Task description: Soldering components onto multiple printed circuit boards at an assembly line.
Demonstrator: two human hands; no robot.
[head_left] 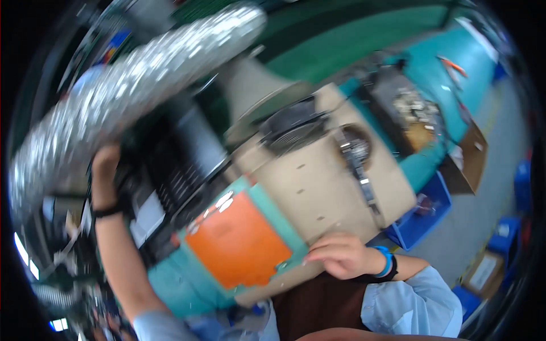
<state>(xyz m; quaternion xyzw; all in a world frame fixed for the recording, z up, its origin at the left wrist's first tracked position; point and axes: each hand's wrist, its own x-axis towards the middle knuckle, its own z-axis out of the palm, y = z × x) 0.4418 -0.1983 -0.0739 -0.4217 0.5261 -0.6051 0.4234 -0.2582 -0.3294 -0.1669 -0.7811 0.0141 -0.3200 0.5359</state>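
My left hand is raised at the far left, right below a thick silver foil duct. Its fingers are blurred and partly hidden against the duct, so I cannot see whether it grips anything. Close to my body, my right hand is at the near edge of a tan work board, its fingers pointing left with no object visible in them. Just left of those fingertips lies an orange sheet on a teal-green surface, with small shiny metal pieces along its far left edge.
A round opening with shiny metal parts is set in the board, beside a dark device under a grey hood. Farther right are a parts tray, orange-handled pliers, a blue bin and a cardboard box.
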